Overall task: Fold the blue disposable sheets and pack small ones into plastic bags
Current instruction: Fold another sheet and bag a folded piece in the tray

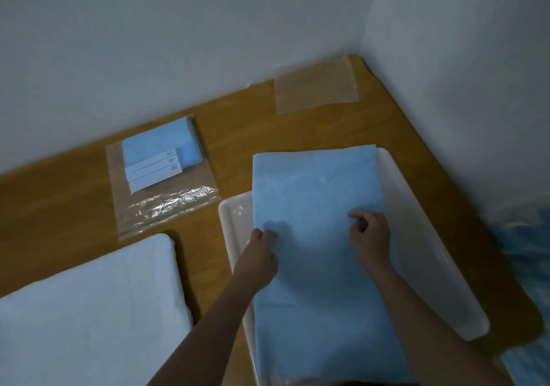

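**Folded sheet on tray, both hands at its edges**

The blue sheet [321, 237] lies on the white tray [422, 237], long axis running 6 to 12 o'clock, far end overhanging the rim. The left hand [260, 254] pinches its left edge with curled fingers; the right hand [370, 234] rests on it, fingers curled, grip uncertain. At 10 o'clock lies a packed plastic bag [166, 177]; at 12, an empty bag [317, 88]; at 8, a white stack [89, 311].

Dim, bluish light; glare on plastic bag [172, 204]; soft focus.
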`<state>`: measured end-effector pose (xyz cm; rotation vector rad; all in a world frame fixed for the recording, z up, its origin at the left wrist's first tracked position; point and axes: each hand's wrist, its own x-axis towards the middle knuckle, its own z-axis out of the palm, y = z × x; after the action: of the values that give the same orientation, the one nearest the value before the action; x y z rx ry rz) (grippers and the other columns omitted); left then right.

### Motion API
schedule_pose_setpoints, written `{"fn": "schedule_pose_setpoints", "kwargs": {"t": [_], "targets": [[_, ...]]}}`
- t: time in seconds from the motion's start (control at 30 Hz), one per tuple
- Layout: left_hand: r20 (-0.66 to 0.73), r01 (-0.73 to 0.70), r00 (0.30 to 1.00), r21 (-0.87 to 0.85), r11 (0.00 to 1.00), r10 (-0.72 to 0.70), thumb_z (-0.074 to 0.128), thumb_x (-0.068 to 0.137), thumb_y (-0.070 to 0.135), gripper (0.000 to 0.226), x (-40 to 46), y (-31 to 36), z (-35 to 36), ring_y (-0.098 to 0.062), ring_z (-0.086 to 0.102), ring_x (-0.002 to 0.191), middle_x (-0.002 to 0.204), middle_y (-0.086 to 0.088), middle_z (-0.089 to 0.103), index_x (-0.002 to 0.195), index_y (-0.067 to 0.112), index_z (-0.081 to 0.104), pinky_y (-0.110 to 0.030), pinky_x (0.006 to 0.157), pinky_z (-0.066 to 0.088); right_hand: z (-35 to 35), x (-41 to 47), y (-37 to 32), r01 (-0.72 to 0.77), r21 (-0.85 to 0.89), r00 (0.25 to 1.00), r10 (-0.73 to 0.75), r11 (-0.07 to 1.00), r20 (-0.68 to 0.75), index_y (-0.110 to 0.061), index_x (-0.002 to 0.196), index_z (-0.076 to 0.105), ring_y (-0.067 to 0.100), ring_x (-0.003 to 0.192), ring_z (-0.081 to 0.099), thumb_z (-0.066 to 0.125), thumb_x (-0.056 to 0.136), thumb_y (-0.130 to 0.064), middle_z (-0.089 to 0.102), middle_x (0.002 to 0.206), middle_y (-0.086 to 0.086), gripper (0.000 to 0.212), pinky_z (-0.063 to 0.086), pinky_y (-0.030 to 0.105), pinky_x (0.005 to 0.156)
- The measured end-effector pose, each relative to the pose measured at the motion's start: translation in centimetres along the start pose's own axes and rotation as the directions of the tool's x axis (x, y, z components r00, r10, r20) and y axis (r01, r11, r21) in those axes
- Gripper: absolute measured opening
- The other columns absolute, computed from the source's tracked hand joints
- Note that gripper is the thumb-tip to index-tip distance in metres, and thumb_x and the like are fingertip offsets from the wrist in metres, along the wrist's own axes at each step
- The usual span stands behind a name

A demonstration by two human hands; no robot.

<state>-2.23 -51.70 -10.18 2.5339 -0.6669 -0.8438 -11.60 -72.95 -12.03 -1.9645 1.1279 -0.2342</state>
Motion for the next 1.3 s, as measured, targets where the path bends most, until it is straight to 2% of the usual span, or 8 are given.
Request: {"fn": "schedule_pose_setpoints", "kwargs": {"t": [0.23,0.47,0.63,0.8,0.9,1.1,1.2,1.3], "targets": [[-0.080,0.005,0.997,-0.008,1.000,-0.006,0.048,0.091,0.008,0.046,-5.2,-0.2,2.3,-0.021,0.049,0.117,0.134,-0.005,0.038,0.137,0.010,0.044,-0.025,0.095,0.044,-2.9,-7.1,3.4,-0.045,-0.086,0.999,0.047,0.995,0.020,-0.002,0.108,0.070,0.036,0.104,0.056,0.051,0.087,0.007,0.055,0.114,0.021,0.029,0.036,0.025,0.086],[-0.052,0.024,0.999,0.195,0.980,-0.014,0.047,0.092,0.016,0.038,-12.4,-1.7,5.3,-0.023,0.042,0.124,0.139,-0.005,0.034,0.130,0.014,0.049,-0.031,0.101,0.041,-5.6,-16.0,6.8,-0.094,-0.324,0.993,0.110,0.941,0.030,-0.015,0.128,0.057,0.036,0.124,0.039,0.063,0.084,-0.007,0.044,0.135,0.016,0.045,0.039,0.045,0.103],[-0.179,0.073,0.983,0.180,0.981,-0.040,0.047,0.093,0.017,0.037,-16.6,-2.4,6.9,-0.022,0.036,0.118,0.129,-0.004,0.037,0.130,0.016,0.043,-0.033,0.101,0.037,-6.8,-22.3,10.6,-0.297,-0.119,0.946,0.276,0.947,-0.169,-0.009,0.123,0.050,0.035,0.117,0.038,0.072,0.081,-0.018,0.040,0.130,0.018,0.048,0.037,0.038,0.084],[-0.121,0.192,0.969,-0.183,0.964,-0.216,0.056,0.093,0.017,0.044,-18.1,-2.7,7.1,-0.026,0.049,0.114,0.130,-0.010,0.043,0.134,0.007,0.040,-0.032,0.089,0.046,-7.6,-24.5,12.3,-0.390,0.330,0.912,0.411,0.860,0.007,-0.014,0.118,0.051,0.009,0.088,0.055,0.068,0.089,-0.034,0.056,0.108,0.001,0.039,0.043,0.022,0.063],[-0.099,0.285,0.940,-0.292,0.913,-0.325,0.061,0.092,0.019,0.044,-17.9,-3.0,6.9,-0.025,0.054,0.107,0.129,-0.011,0.045,0.130,0.006,0.044,-0.028,0.077,0.047,-8.0,-24.3,12.5,-0.426,0.379,0.899,0.430,0.822,0.078,-0.027,0.120,0.045,0.007,0.087,0.053,0.067,0.089,-0.038,0.053,0.102,-0.007,0.039,0.044,0.025,0.069],[-0.073,0.343,0.918,-0.345,0.874,-0.389,0.061,0.091,0.021,0.014,-17.1,-3.4,6.7,-0.014,0.058,0.079,0.097,-0.004,0.061,0.099,0.013,0.053,-0.025,0.060,0.047,-8.5,-21.6,11.6,-0.536,0.396,0.834,0.541,0.746,0.109,-0.009,0.117,0.057,0.016,0.080,0.056,0.064,0.093,-0.028,0.058,0.094,0.002,0.031,0.044,0.027,0.059],[-0.085,0.351,0.920,-0.254,0.901,-0.382,0.062,0.090,0.026,0.018,-16.6,-2.7,6.7,-0.018,0.060,0.083,0.090,-0.002,0.059,0.099,0.013,0.054,-0.029,0.064,0.050,-8.9,-21.3,11.1,-0.503,0.300,0.861,0.501,0.811,0.090,-0.010,0.095,0.057,0.013,0.074,0.054,0.063,0.093,-0.027,0.058,0.088,0.003,0.018,0.042,0.026,0.055],[-0.105,0.358,0.922,-0.140,0.923,-0.374,0.062,0.091,0.031,0.028,-16.6,-1.8,7.0,-0.021,0.059,0.089,0.099,-0.004,0.057,0.108,0.011,0.052,-0.032,0.070,0.053,-9.5,-21.6,11.0,-0.244,0.140,0.963,0.256,0.960,-0.080,-0.006,0.081,0.058,0.019,0.073,0.055,0.065,0.090,-0.027,0.058,0.083,0.007,0.024,0.038,0.026,0.058]]}}
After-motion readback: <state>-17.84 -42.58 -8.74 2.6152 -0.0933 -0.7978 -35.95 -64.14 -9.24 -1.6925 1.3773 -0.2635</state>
